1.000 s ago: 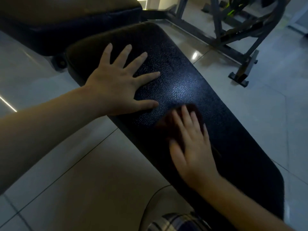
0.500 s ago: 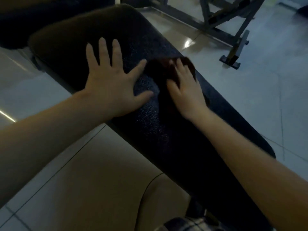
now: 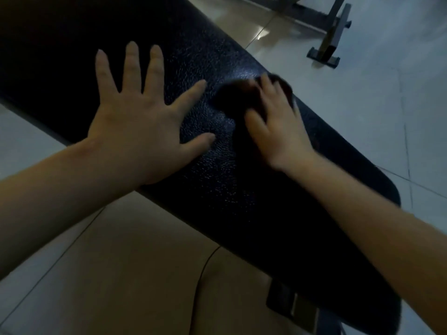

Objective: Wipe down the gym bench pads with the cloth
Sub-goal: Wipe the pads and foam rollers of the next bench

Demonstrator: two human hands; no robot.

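Observation:
A long black textured bench pad (image 3: 212, 189) runs diagonally from upper left to lower right. My left hand (image 3: 142, 122) lies flat on it with fingers spread wide. Just to its right, my right hand (image 3: 278, 124) presses a dark reddish-brown cloth (image 3: 232, 97) onto the pad with straight fingers. The cloth shows beyond and left of the fingers; the rest is hidden under the palm. The right hand is motion-blurred.
Pale floor tiles (image 3: 362, 117) surround the bench. A metal frame foot of another machine (image 3: 331, 42) stands on the floor at the upper right. A bracket of the bench frame (image 3: 290, 305) shows under the pad's near end.
My right hand slid the cloth up the pad from its near part to beside the left hand, then slightly rightwards. The left hand stayed flat on the pad.

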